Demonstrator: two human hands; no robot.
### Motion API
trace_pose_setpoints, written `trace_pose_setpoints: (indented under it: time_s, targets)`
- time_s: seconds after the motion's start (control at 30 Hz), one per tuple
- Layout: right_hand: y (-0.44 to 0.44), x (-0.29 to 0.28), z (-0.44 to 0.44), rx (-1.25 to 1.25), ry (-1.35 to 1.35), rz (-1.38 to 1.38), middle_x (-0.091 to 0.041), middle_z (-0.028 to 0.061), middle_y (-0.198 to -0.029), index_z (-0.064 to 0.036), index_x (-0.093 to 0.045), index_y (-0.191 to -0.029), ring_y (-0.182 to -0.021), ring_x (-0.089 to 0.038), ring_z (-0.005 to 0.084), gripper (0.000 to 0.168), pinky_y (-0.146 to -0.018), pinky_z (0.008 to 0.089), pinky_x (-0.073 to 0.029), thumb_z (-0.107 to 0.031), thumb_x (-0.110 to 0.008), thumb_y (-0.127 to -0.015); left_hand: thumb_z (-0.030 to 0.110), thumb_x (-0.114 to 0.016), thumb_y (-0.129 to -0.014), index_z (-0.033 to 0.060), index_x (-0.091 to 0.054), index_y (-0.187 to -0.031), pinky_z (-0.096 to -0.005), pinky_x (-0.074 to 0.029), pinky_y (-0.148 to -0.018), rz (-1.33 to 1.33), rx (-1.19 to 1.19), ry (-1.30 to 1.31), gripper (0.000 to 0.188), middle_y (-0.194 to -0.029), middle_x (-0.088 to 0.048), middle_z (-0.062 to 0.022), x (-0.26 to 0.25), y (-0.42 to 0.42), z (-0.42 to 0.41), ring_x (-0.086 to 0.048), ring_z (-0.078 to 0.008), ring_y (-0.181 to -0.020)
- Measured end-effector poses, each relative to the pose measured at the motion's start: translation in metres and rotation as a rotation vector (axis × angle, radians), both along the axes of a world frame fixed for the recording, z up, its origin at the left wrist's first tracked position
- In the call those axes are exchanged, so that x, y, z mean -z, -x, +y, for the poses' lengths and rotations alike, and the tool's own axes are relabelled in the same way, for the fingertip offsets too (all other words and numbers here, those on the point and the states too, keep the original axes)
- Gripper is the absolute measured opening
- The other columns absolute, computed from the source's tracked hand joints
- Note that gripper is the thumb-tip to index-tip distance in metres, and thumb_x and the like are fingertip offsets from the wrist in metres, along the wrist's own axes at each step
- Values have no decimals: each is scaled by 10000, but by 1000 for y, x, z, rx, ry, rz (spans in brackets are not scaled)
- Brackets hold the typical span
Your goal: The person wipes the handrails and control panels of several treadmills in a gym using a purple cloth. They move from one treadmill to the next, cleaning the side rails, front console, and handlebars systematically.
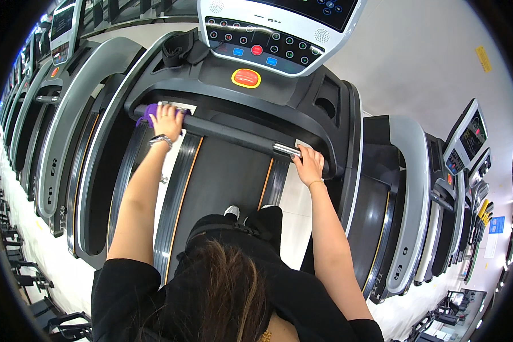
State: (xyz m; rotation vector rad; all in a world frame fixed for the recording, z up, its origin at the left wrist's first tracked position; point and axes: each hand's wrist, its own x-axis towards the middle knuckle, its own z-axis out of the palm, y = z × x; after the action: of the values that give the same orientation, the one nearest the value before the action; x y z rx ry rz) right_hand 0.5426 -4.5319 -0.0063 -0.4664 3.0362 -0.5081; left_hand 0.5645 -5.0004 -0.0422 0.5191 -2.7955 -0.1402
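Observation:
My left hand (168, 122) presses a purple cloth (149, 114) onto the left end of a treadmill's black front handlebar (231, 137). My right hand (310, 163) is closed around the bar's right end, beside its metal pulse sensor (285, 149). Beyond the bar rises the white console (265, 47), with round buttons, above a red emergency stop button (246, 78). A rolled black strap (177, 49) lies in the left tray of the treadmill. Under me runs the dark treadmill belt (222, 179), where the tips of white shoes show.
More treadmills stand in a row on the left (89, 107) and on the right (410, 192). Grey side rails (107, 124) flank my machine. A cup recess (327, 102) lies right of the console. Other gym equipment (436, 318) stands farther off at lower right.

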Motion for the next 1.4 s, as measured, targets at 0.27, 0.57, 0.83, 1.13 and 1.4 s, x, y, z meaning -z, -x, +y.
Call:
trace_pose_setpoints:
  time_s: [0.27, 0.57, 0.83, 1.13, 1.4]
  targets:
    - [-1, 0, 0, 16, -17, 17, -525, 79, -1255, -136, -526, -1262, -1224, -404, 264, 439, -1098, 421, -191, -368, -558, -891, 235, -535, -885, 98, -621, -995, -507, -300, -1042, 286, 226, -56, 196, -1041, -617, -86, -21, 4, 121, -530, -275, -1087]
    - [1, -1, 0, 18, -3, -52, -498, 88, -1307, -134, -503, -1292, -1264, -376, 263, 466, -1114, 429, -169, -361, -557, -890, 62, -561, -815, 90, -630, -938, -426, -396, -858, 402, 487, -401, 144, -920, -622, -78, -26, 4, 237, -564, -278, -948]
    - [-13, -19, -12, -39, 434, 14, -229, 166, -1509, -103, -301, -1442, -1389, -223, 327, 934, -1131, 449, -176, -294, -794, -672, 134, -489, -950, 26, -616, -997, -324, -474, -776, 152, 544, -1183, 174, -878, -631, -72, -55, -1, 268, -603, -218, -819]
    - [-17, -44, -17, 232, 1108, -436, -649, 28, -892, 6, -635, -1022, -762, -586, 87, 274, -698, 245, -487, -211, -677, -861, 138, -576, -923, 15, -631, -1005, -287, -485, -774, 240, 541, -991, 158, -922, -640, -83, -61, 24, 212, -616, -168, -869]
    - [60, -101, 41, 520, 956, 353, -619, 123, -1018, 57, -602, -1024, -898, -604, 227, 269, -817, 338, -471, -160, -596, -866, 224, -534, -849, 67, -649, -891, -405, -477, -795, 25, 433, -212, 199, -919, -654, -103, -44, 44, 147, -615, -289, -916]
